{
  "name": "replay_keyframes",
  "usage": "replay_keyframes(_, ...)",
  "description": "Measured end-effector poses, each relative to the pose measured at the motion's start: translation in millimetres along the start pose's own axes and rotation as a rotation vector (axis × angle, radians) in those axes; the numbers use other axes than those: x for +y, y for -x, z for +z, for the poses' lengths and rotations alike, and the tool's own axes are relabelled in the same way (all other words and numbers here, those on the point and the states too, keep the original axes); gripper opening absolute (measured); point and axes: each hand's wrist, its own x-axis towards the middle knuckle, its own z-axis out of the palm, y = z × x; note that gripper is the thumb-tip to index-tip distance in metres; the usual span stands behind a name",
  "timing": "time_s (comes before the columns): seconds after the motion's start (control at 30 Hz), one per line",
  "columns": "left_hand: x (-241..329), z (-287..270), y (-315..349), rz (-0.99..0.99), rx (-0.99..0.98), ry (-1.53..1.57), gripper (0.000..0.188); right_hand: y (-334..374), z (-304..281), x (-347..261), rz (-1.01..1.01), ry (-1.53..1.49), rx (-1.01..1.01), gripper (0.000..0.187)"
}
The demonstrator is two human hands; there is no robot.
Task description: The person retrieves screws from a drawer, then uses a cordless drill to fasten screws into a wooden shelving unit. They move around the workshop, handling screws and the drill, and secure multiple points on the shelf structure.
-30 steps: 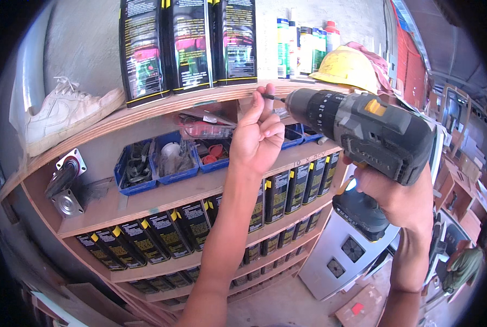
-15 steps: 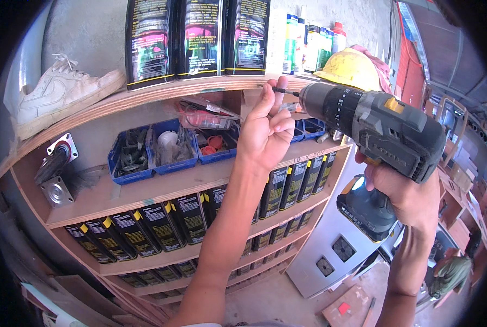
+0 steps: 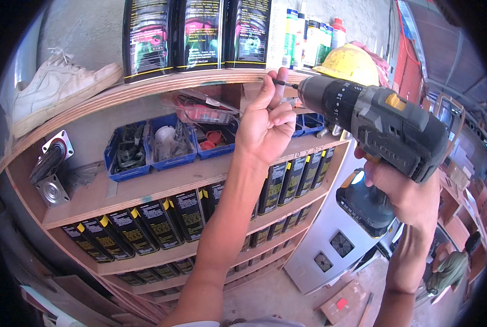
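Note:
My right hand point(image 3: 399, 188) is wrapped round the handle of a grey and black cordless drill point(image 3: 399, 128), held level with its chuck pointing left. A thin dark bit point(image 3: 288, 84) sticks out of the chuck. My left hand point(image 3: 265, 125) is raised in front of the shelf, its thumb and forefinger pinched at the far end of that bit, other fingers curled. Whether a small screw sits at the tip cannot be made out. Just behind the fingertips runs the plywood front edge of the top shelf board point(image 3: 200, 80).
Black tins point(image 3: 199, 38), spray cans and bottles, a yellow hard hat point(image 3: 352, 62) and a white shoe point(image 3: 64, 90) stand on top. Blue bins point(image 3: 170, 141) of small parts and a caster point(image 3: 53, 163) sit below. A person in green point(image 3: 445, 275) is at lower right.
The shelf and its contents have shifted slightly left and upward in the view. Both hands keep their hold, the left fingertips still at the bit's end.

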Motion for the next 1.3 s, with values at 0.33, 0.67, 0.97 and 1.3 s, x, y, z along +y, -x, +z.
replay_keyframes(0.33, -6.0, -3.6, 10.5, 0.021, 0.079, -0.097, 0.026, -7.9, -3.5, -3.6, 0.034, -0.048, -0.032, 0.030)
replay_keyframes(0.67, -5.5, -10.3, 9.3, 0.079, 0.112, -0.104, 0.026, -6.9, -0.7, 4.8, -0.057, 0.056, -0.047, 0.030)
replay_keyframes(0.97, -4.6, -9.9, 48.6, 0.051, 0.282, -0.242, 0.017, 0.0, 4.7, 15.2, 0.027, -0.036, 0.022, 0.037)
replay_keyframes(1.3, 11.8, 30.0, 34.4, 1.260, 0.243, -2.442, 0.037, 87.7, 0.7, 86.3, 0.119, -0.206, 0.276, 0.068)
